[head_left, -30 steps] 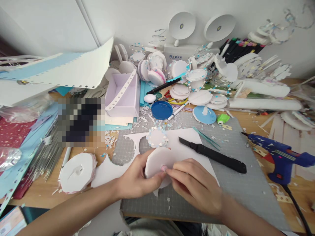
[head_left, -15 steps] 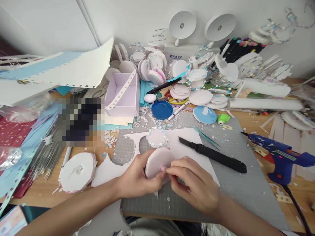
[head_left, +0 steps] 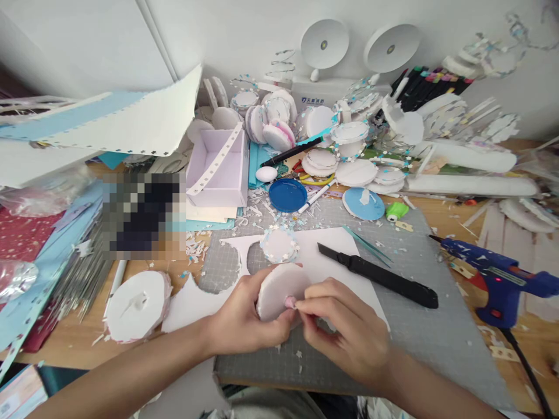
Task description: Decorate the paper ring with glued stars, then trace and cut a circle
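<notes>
My left hand [head_left: 251,311] is closed around the edge of a white round disc [head_left: 279,291], which it holds tilted over the cutting mat [head_left: 419,349]. At the disc's face sits a small pink piece [head_left: 289,301]. My right hand [head_left: 345,320] pinches at this pink piece with thumb and forefinger; its other fingers are curled. Just beyond the disc lies a ring trimmed with small white and blue stars [head_left: 279,244]. A black utility knife [head_left: 384,279] rests to the right of my right hand, on white paper [head_left: 327,244] and the mat.
A blue glue gun [head_left: 502,279] with a red light stands at the right. Teal tweezers [head_left: 367,244] lie behind the knife. At the left are a thick white foam disc [head_left: 138,305] and a bundle of wires [head_left: 87,273]. Further back are a lilac box [head_left: 218,169] and a blue lid [head_left: 287,195].
Almost nothing differs. The disc and both hands have shifted very slightly, and the right hand keeps its pinch at the pink piece.
</notes>
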`<state>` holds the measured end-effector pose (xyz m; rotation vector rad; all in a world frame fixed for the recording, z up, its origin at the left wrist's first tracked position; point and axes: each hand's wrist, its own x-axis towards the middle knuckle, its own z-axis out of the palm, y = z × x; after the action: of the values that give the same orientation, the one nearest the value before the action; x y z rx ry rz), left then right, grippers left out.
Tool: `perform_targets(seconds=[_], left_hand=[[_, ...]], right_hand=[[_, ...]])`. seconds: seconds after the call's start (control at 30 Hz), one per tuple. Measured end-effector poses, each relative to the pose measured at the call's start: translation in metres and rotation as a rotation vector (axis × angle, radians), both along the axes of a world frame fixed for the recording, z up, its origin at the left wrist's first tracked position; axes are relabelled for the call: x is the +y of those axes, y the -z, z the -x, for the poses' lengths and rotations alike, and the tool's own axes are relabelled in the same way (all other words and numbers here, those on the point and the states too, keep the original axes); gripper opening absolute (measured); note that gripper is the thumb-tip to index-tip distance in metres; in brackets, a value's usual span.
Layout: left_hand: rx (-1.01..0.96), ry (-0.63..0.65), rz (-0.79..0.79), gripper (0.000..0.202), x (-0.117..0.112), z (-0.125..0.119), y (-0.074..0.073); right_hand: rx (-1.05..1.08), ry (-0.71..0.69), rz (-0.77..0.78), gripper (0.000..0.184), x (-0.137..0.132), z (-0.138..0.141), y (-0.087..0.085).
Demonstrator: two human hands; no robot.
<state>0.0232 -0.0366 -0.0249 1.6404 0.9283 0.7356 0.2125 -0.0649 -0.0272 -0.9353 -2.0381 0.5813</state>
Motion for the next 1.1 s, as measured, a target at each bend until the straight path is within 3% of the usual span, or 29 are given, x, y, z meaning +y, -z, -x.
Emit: perform_targets(seconds=[0.17, 0.4, 0.73, 1.1], left_hand=[[-0.019, 0.078, -0.029, 0.055, -0.0016, 0.0027, 0.0000], [-0.034, 0.089, -0.003, 0.048, -0.0011, 0.0011, -0.0033], [-0.059, 0.088, -0.022, 0.035, -0.0021, 0.0035, -0.0038], [-0.083, 0.040, -0.108, 0.024, -0.0019, 0.0013, -0.0008]], right_hand=[[-0.172, -0.019, -0.207, 0.027, 0.0005, -0.0021, 0.0048], [-0.258, -0.039, -0.318, 0.027, -0.0026, -0.0059, 0.0001], [-0.229, -0.070, -0.380, 0.028, -0.0016, -0.0079, -0.0011], [-0.188, -0.005, -0.318, 0.028, -0.0028, -0.0058, 0.0024]])
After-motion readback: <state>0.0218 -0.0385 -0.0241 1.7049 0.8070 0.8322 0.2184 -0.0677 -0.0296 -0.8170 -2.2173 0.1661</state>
